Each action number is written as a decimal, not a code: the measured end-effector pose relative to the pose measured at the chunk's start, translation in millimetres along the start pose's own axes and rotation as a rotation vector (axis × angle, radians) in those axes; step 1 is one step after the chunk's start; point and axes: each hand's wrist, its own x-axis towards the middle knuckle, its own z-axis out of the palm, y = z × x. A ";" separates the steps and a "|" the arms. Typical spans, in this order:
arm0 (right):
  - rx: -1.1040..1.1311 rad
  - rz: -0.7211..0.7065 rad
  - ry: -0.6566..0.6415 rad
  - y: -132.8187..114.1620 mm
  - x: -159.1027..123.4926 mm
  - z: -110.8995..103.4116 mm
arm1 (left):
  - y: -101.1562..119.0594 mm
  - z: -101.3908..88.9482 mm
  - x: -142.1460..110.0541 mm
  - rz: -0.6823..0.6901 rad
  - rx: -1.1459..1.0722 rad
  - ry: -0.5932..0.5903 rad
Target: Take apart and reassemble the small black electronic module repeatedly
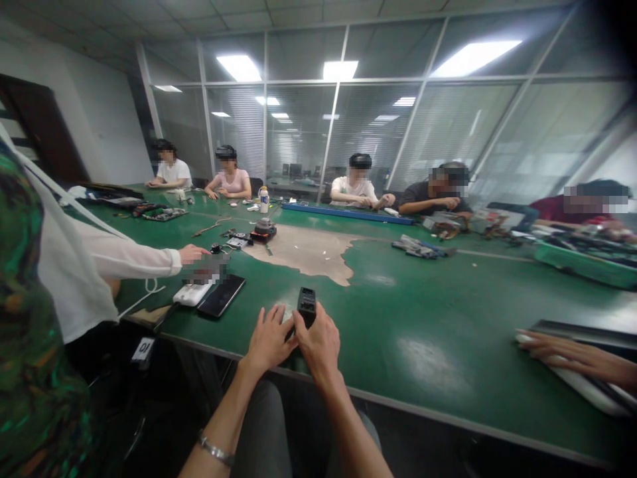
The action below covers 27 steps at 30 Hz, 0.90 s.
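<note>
A small black box with several recessed slots on its face stands near the table's front edge. My right hand is wrapped round its near end, thumb on the left side. Just left of it, my left hand rests low over the tabletop with its fingers apart. Its thumb side meets the right hand's thumb, and a small pale patch shows by its fingertips; what that is I cannot make out. The lower part of the box is hidden behind my right hand.
On the green table, a black phone and a white device lie to the left, near a co-worker's hand. Pliers-like tools lie farther back. Another person's hand rests on a device at right.
</note>
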 end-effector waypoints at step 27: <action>0.022 -0.004 0.041 19.3 -14.1 21.7 | -1.7 3.5 3.9 -0.001 0.024 -0.053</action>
